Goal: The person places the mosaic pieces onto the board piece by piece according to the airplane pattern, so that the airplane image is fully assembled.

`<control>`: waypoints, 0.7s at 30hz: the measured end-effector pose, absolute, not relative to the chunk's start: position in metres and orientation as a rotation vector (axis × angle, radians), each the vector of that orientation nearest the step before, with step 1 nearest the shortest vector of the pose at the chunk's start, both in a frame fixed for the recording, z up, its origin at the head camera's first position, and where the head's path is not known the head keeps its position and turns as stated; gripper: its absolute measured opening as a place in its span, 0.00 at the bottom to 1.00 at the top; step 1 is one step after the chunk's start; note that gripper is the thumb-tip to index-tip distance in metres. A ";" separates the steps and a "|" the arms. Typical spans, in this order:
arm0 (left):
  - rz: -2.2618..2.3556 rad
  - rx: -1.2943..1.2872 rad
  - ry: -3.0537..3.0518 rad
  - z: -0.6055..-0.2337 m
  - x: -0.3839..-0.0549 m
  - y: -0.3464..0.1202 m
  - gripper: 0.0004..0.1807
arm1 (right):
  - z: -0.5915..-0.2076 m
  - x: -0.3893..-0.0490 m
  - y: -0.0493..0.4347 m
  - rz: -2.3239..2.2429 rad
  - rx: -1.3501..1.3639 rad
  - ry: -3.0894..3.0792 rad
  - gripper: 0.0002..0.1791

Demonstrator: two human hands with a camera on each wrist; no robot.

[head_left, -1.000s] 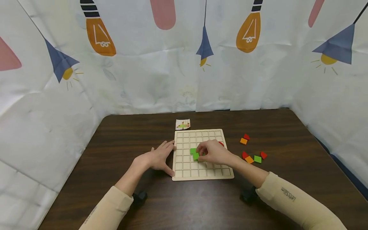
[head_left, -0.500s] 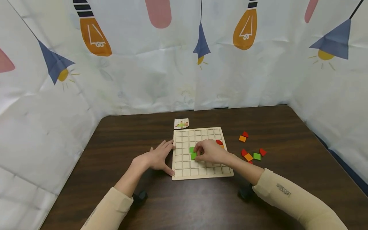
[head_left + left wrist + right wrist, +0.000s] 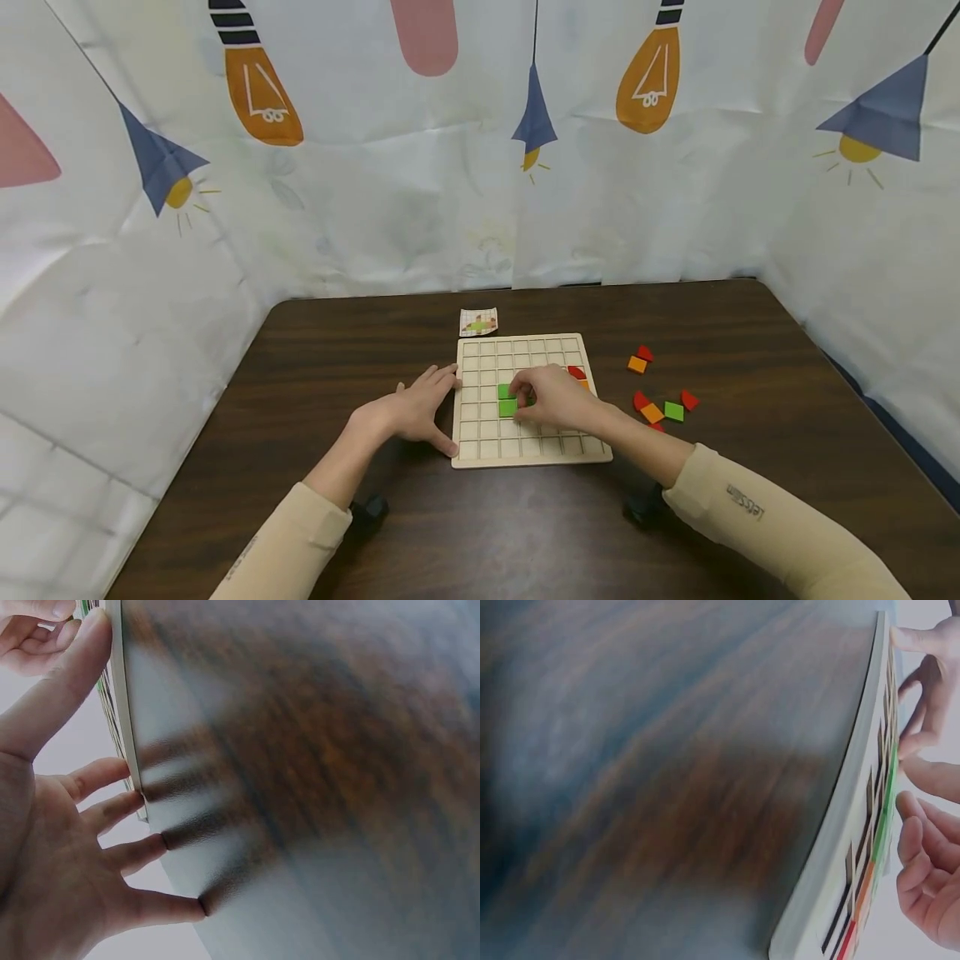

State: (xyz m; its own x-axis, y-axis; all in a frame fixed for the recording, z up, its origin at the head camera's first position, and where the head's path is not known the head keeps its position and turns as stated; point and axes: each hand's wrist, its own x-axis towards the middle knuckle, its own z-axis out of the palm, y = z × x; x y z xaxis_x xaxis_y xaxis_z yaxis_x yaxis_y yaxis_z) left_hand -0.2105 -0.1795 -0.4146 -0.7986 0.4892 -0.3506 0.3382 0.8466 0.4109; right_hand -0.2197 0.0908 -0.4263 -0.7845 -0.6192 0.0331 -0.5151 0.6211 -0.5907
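A pale wooden grid board (image 3: 480,450) lies on the table. My left hand (image 3: 417,408), thumb and fingers spread, rests against its left edge; the left wrist view (image 3: 82,847) shows fingertips at the edge and on the table. Over the board's middle, my right hand (image 3: 557,396) has its thumb and curled fingers at a green square tile (image 3: 507,408), seeming to pinch it; the fingers partly cover it. Another green tile (image 3: 504,391) sits directly above, and more green shows behind the fingers. A red piece (image 3: 575,372) and an orange piece (image 3: 583,383) sit near the board's right side.
Right of the board lie loose pieces: red (image 3: 645,353) and orange (image 3: 637,364) farther back, then red, orange (image 3: 652,412) and green (image 3: 673,411) ones nearer. A small pattern card (image 3: 478,322) lies behind the board. Printed curtains enclose the table.
The green tile under my right fingers has shifted slightly left and now lines up with the green tile above it. My left hand stays at the board's edge. The head view sways slightly.
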 end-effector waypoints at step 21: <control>0.450 0.624 2.573 -0.413 -0.208 -0.181 0.54 | -0.416 -0.216 0.166 -0.979 -0.874 2.637 0.10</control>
State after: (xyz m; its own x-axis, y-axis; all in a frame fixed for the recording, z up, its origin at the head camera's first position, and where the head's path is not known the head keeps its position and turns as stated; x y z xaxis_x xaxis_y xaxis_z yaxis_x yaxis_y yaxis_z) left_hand -0.2082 -0.1815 -0.4131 -0.7954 0.4961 -0.3481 0.3485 0.8443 0.4070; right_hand -0.2164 0.1663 -0.4162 -0.8066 -0.5908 0.0208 -0.4612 0.6069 -0.6473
